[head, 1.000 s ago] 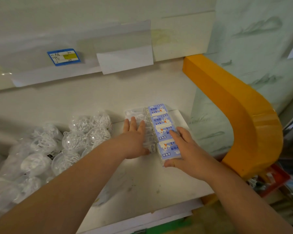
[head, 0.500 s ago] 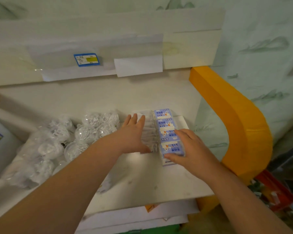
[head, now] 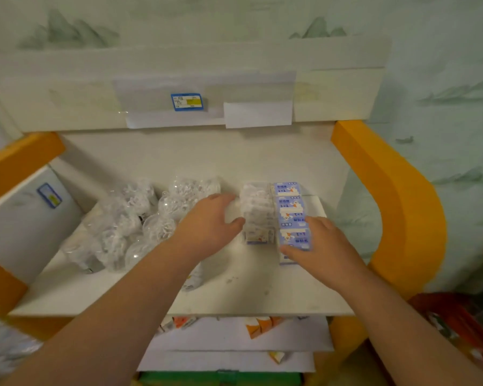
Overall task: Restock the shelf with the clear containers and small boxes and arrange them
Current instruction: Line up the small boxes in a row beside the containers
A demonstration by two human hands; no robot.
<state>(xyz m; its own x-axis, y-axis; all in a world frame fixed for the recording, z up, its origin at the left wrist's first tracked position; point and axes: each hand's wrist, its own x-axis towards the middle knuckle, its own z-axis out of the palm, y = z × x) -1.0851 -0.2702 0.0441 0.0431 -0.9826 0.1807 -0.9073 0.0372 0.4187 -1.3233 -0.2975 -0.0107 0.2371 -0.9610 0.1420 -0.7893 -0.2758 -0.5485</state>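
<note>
Head view: your left hand rests flat-fingered against the clear containers; your right hand lies with straight fingers on the blue boxes.

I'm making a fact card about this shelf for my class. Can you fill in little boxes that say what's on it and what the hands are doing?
Place: white shelf with orange side panels
Right side of shelf: a row of small blue boxes
Next to them: a row of clear-wrapped boxes, touching the blue row
Left side of shelf: clear round containers in a loose pile
Left hand: fingers straight, against the clear-wrapped row
Right hand: resting on the front of the blue row
Above: blue price tag
</note>
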